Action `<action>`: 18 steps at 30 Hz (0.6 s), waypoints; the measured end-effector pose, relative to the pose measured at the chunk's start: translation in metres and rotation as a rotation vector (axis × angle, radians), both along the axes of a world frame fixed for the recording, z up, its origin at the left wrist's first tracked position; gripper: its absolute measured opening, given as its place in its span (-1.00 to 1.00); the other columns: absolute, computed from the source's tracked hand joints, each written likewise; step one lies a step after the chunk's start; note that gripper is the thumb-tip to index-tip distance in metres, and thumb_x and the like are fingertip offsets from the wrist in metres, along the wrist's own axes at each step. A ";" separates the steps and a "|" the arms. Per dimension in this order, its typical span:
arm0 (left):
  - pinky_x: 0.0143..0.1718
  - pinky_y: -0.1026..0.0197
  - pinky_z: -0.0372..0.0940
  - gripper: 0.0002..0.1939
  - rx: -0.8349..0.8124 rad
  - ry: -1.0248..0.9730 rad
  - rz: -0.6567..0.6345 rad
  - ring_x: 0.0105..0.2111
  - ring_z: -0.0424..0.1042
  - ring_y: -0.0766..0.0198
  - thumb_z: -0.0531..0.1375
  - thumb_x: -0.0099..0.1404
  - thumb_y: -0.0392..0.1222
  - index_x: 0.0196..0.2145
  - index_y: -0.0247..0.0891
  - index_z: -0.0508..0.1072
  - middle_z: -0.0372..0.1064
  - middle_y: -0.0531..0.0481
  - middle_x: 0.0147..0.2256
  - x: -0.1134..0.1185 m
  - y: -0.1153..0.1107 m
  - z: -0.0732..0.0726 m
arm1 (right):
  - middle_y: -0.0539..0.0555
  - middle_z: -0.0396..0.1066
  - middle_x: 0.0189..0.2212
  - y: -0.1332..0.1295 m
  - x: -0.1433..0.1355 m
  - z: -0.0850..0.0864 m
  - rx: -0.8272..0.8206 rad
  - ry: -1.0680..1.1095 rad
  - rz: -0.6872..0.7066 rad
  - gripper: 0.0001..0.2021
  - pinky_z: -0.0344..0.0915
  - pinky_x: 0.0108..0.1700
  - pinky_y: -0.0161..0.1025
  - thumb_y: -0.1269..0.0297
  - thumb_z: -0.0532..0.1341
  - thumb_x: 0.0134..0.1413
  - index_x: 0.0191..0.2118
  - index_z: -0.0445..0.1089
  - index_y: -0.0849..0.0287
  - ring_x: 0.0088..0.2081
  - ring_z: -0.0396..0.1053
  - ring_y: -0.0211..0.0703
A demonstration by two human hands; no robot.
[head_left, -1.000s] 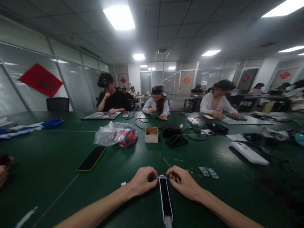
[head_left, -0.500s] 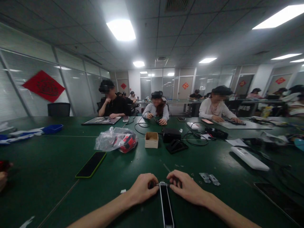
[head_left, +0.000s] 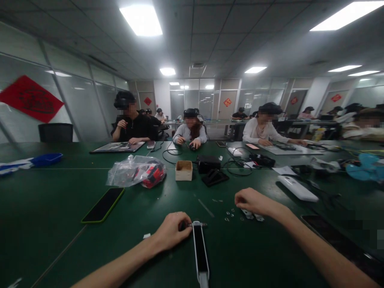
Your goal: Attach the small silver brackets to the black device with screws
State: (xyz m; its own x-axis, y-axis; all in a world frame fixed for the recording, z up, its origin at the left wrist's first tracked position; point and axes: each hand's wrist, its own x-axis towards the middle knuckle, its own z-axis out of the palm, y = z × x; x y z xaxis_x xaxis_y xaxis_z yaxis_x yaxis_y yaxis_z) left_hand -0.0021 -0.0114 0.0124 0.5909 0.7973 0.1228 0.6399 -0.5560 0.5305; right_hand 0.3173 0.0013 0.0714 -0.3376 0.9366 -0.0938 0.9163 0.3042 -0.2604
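Note:
A long narrow piece with a white frame and a black face (head_left: 201, 250) lies in front of me, pointing away from me. Across its far end runs a short, thin metal rod (head_left: 204, 225), jutting out to the right. My left hand (head_left: 174, 230) pinches the rod's left end with thumb and fingers. Further right and forward, my right hand (head_left: 252, 201) is closed, its fingers bent down beside two small metal plates (head_left: 248, 215) that it partly covers. Its fingertips are hidden, so what they hold cannot be made out. Several tiny metal rings (head_left: 229, 216) lie left of it.
A phone with a green edge (head_left: 103, 205) lies to the left. Ahead are a plastic bag with red items (head_left: 138, 172), a small cardboard box (head_left: 183, 171) and a black case (head_left: 208, 164). A white device (head_left: 297, 188) lies on the right. People sit across the table.
My right hand has left the rod's right end and moved right and forward to the metal plates. My left hand stays at the rod. The view has turned slightly right.

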 end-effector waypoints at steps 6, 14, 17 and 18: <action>-0.40 0.32 0.18 -0.83 -0.013 0.001 -0.005 -0.45 0.29 0.33 0.13 0.19 -0.19 -0.32 -0.30 0.46 0.36 0.04 -0.42 0.001 0.001 0.003 | 0.06 0.47 -0.36 0.007 0.006 -0.017 -0.109 -0.063 -0.057 -0.85 0.23 -0.30 -0.32 0.45 0.19 -0.08 -0.35 0.48 0.16 -0.32 0.41 -0.17; -0.42 0.32 0.19 -0.81 -0.030 -0.009 -0.007 -0.45 0.30 0.32 0.12 0.20 -0.16 -0.32 -0.29 0.46 0.37 0.03 -0.41 0.002 0.002 0.003 | 0.06 0.46 -0.27 0.005 -0.005 -0.014 -0.137 -0.093 -0.078 -0.79 0.23 -0.27 -0.36 0.43 0.19 -0.01 -0.21 0.46 0.12 -0.26 0.40 -0.20; -0.43 0.32 0.18 -0.81 -0.023 -0.008 -0.011 -0.46 0.30 0.32 0.12 0.20 -0.15 -0.32 -0.30 0.46 0.36 0.03 -0.43 0.001 0.003 0.001 | 0.06 0.47 -0.39 0.004 -0.004 -0.014 -0.190 -0.139 -0.120 -0.86 0.22 -0.36 -0.36 0.43 0.23 -0.07 -0.32 0.48 0.17 -0.36 0.42 -0.19; -0.43 0.32 0.18 -0.81 -0.018 -0.009 -0.015 -0.46 0.30 0.32 0.12 0.20 -0.15 -0.32 -0.29 0.45 0.36 0.03 -0.44 0.001 0.004 0.000 | 0.06 0.46 -0.42 0.002 -0.004 -0.014 -0.210 -0.154 -0.134 -0.89 0.21 -0.40 -0.36 0.42 0.25 -0.10 -0.36 0.48 0.18 -0.39 0.42 -0.19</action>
State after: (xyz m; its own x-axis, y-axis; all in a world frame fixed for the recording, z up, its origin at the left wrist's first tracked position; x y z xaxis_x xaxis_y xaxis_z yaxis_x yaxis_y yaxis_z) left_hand -0.0009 -0.0079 0.0124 0.6016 0.7906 0.1141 0.6268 -0.5558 0.5460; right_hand 0.3136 0.0038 0.0575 -0.1789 0.9265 -0.3310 0.9784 0.1320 -0.1593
